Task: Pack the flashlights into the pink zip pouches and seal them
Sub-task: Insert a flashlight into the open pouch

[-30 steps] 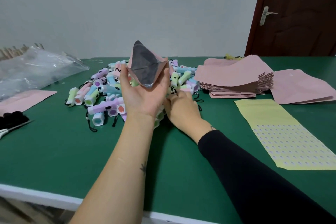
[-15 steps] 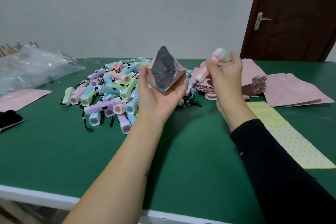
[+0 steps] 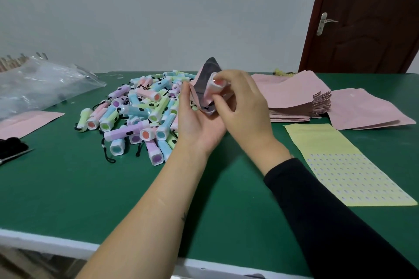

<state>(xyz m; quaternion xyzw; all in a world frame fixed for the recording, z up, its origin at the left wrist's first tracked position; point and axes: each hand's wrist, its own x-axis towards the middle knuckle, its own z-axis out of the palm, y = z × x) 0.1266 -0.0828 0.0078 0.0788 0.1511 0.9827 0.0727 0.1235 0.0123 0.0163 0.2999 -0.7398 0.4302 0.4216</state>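
My left hand holds a pink zip pouch upright with its grey-lined mouth spread open. My right hand pinches a pink flashlight with an orange lens, tail end down inside the pouch mouth and the lens end sticking out. Behind and left of my hands lies a heap of pastel flashlights with black wrist cords. A stack of flat pink pouches sits to the right, with more loose pouches beyond it.
A yellow sticker sheet lies at the right on the green table. A crumpled clear plastic bag, a pink pouch and scissors are at the left. A brown door stands behind.
My right hand picked a pink flashlight from the heap, lifted it to the right, then brought it left into the mouth of the pouch my left hand keeps holding.
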